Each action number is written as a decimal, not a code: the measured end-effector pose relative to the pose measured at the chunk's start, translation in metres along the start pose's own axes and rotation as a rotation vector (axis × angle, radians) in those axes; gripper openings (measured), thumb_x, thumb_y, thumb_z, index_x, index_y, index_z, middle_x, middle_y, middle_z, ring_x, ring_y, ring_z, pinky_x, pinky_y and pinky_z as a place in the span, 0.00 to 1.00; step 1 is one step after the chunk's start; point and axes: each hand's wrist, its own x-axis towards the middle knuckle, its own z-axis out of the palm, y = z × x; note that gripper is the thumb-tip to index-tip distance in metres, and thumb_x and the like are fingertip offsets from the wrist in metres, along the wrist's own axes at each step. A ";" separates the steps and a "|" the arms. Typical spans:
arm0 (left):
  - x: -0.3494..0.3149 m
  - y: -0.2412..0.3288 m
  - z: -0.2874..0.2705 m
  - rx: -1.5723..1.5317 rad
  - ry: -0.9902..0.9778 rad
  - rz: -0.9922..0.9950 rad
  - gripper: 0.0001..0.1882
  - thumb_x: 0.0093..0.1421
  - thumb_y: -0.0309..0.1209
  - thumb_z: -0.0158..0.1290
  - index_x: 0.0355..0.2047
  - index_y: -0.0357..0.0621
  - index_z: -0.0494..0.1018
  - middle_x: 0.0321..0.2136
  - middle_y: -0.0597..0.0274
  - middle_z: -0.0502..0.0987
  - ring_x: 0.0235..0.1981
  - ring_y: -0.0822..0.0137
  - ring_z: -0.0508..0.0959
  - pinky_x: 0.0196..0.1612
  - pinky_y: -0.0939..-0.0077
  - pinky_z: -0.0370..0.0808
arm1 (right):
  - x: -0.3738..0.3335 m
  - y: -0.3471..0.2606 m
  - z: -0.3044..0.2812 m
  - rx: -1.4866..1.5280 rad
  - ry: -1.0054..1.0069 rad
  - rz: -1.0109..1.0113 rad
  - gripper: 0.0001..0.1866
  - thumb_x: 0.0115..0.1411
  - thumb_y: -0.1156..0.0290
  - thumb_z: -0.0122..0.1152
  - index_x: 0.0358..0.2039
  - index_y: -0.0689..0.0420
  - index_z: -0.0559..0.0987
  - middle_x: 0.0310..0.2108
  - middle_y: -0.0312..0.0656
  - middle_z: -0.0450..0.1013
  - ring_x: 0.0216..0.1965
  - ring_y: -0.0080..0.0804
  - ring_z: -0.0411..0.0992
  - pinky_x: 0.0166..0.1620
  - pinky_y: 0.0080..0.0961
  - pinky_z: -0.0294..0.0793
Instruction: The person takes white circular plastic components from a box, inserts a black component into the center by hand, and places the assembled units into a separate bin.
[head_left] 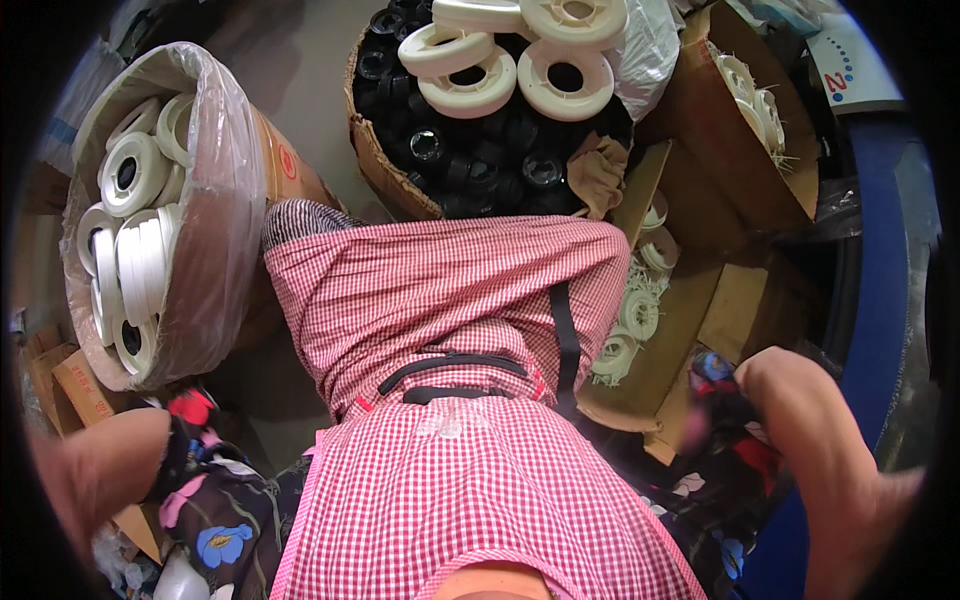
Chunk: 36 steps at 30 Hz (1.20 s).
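Note:
Both my forearms are bent and blurred. The left forearm [110, 465] runs to the dark lower-left rim, and its hand is out of sight. At the lower right, my right forearm [820, 430] leads down past the rim, its hand likewise hidden. Nearest the left arm stands a plastic-lined carton [215, 215] of white ring-shaped plastic parts [133, 175]. Beyond my knees, several cream rings [566, 80] lie over glossy black round parts [470, 170] in another carton [385, 175]. My lap is covered by a red-and-white checked apron [470, 480].
On the right, an open carton [735, 310] holds white rings with stringy trimmings [640, 312]. Behind it, another carton [690, 165] has more white pieces. A blue machine side [880, 300] with a pale numbered panel [850, 65] borders the far right. Cardboard pieces [80, 390] lie left.

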 end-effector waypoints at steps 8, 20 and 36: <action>0.053 0.060 0.054 -0.272 -0.441 0.458 0.22 0.56 0.25 0.51 0.52 0.38 0.65 0.46 0.55 0.72 0.45 0.66 0.74 0.45 0.72 0.73 | -0.042 -0.011 0.017 -0.138 -0.167 0.197 0.25 0.58 0.53 0.50 0.47 0.60 0.71 0.49 0.46 0.66 0.50 0.39 0.62 0.53 0.41 0.62; 0.076 0.086 0.044 -0.266 -0.489 0.404 0.19 0.58 0.28 0.50 0.50 0.38 0.66 0.46 0.54 0.72 0.45 0.65 0.72 0.47 0.70 0.71 | -0.094 -0.002 0.038 -0.174 -0.181 0.507 0.24 0.57 0.54 0.50 0.45 0.60 0.71 0.47 0.45 0.67 0.48 0.39 0.63 0.52 0.41 0.63; 0.047 0.011 0.105 -0.346 -0.449 0.384 0.16 0.60 0.33 0.49 0.47 0.39 0.68 0.45 0.53 0.72 0.47 0.64 0.71 0.48 0.69 0.67 | -0.174 0.044 0.008 -0.266 -0.231 0.783 0.22 0.55 0.56 0.51 0.44 0.59 0.73 0.44 0.44 0.69 0.45 0.40 0.65 0.50 0.41 0.64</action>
